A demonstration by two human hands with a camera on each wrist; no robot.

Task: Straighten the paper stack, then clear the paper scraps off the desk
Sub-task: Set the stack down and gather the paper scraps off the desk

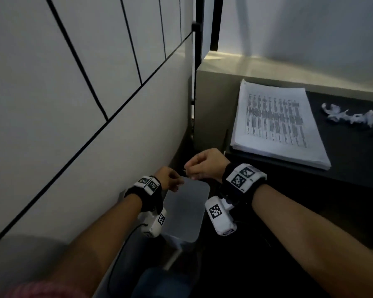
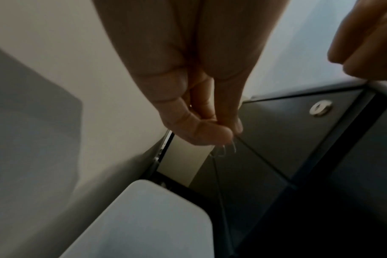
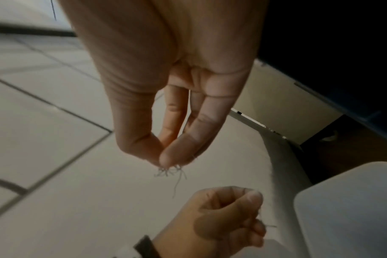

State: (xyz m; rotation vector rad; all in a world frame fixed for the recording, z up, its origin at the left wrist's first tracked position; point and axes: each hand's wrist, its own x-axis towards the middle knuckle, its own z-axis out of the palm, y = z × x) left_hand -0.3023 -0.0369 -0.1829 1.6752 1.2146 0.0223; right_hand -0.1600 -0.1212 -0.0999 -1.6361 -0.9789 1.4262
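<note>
The printed paper stack (image 1: 276,123) lies squared on the dark desk (image 1: 353,160), near its left edge. White paper scraps (image 1: 351,117) are strewn to its right. Both hands hang off the desk's left side, above a pale bin (image 1: 187,209). My left hand (image 2: 230,132) pinches a wisp of thin fibres (image 2: 223,150) between thumb and fingertips. My right hand (image 3: 164,160) pinches a similar tangle of thin fibres (image 3: 170,172) just above the left hand (image 3: 230,216). In the head view the left hand (image 1: 177,182) and right hand (image 1: 190,168) almost touch.
A pale tiled wall (image 1: 73,104) rises close on the left. The bin (image 2: 148,218) stands between that wall and a dark drawer unit with a round lock (image 2: 320,108) under the desk. A beige ledge (image 1: 267,67) runs behind the desk.
</note>
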